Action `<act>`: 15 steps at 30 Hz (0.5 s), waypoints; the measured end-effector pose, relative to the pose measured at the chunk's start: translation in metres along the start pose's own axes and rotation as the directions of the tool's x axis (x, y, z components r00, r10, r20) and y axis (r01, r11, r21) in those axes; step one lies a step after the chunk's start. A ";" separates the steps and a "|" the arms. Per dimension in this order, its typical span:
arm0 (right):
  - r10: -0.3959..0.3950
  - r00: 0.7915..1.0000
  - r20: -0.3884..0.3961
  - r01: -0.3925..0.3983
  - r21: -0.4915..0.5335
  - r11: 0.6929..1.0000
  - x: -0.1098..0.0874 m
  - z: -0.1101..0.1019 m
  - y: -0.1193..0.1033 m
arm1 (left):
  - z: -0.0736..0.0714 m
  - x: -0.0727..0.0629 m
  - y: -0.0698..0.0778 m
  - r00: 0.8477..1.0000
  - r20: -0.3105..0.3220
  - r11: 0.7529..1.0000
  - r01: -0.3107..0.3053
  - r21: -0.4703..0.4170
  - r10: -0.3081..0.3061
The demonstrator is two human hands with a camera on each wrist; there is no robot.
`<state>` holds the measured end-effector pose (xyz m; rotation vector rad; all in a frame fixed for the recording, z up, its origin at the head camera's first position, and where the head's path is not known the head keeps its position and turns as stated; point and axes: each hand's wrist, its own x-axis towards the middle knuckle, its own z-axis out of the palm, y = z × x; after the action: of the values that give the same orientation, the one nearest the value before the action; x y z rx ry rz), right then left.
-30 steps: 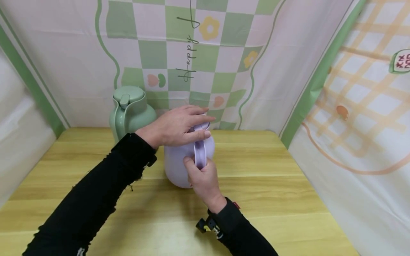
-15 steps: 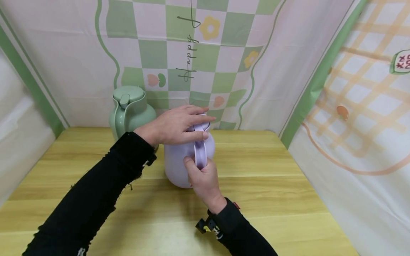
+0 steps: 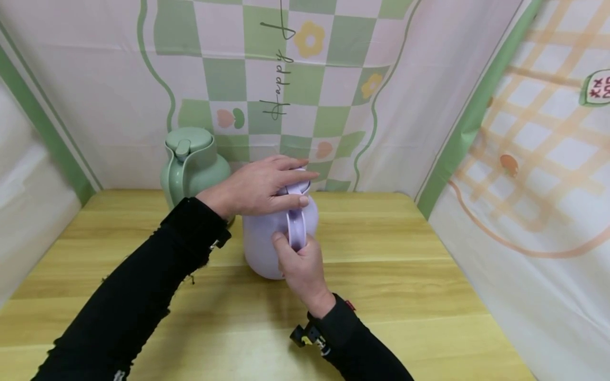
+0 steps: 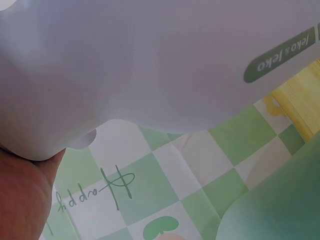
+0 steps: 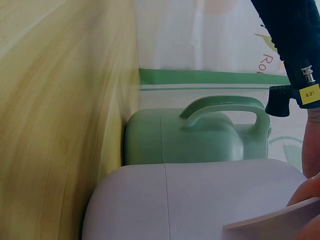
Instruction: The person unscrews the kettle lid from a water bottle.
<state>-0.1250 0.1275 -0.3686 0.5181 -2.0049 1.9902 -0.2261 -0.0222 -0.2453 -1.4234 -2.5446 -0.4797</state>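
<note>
A lilac vacuum jug [image 3: 261,246] stands upright on the table in the head view. My left hand [image 3: 257,186] rests across its lid [image 3: 301,186] with the fingers spread and nearly straight, covering most of the top. Lower down, my right hand [image 3: 304,270] grips the jug's handle [image 3: 297,228], thumb along its left side. The left wrist view shows the jug's side with a green label [image 4: 282,55] and part of my left hand [image 4: 22,197] at its top. In the right wrist view, fingertips [image 5: 307,192] curl at the handle's edge.
A green vacuum jug [image 3: 190,161] stands behind and left of the lilac one, partly hidden by my left forearm. The wooden table [image 3: 391,275] extends around both. A checked cloth backdrop [image 3: 267,79] rises behind the table, with cloth at both sides.
My left thumb has shifted very slightly to the left over the jug's top. The head view has moved a little. Both jugs and my right hand stay in place.
</note>
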 end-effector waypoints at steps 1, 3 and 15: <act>0.001 1.000 -0.002 -0.001 -0.002 1.000 0.000 0.000 0.000 | 0.000 0.000 0.000 1.000 -0.001 1.000 0.000 0.002 0.000; 0.006 1.000 -0.008 -0.006 -0.002 1.000 0.000 0.001 -0.001 | 0.000 0.000 0.000 1.000 -0.004 1.000 0.000 0.007 0.000; 0.016 0.998 -0.064 -0.018 -0.032 0.999 -0.001 0.004 -0.001 | 0.003 0.000 0.001 1.000 -0.026 1.000 0.001 0.025 -0.001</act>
<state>-0.1232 0.1239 -0.3682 0.4257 -2.0061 1.9553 -0.2251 -0.0207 -0.2476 -1.3984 -2.5220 -0.4622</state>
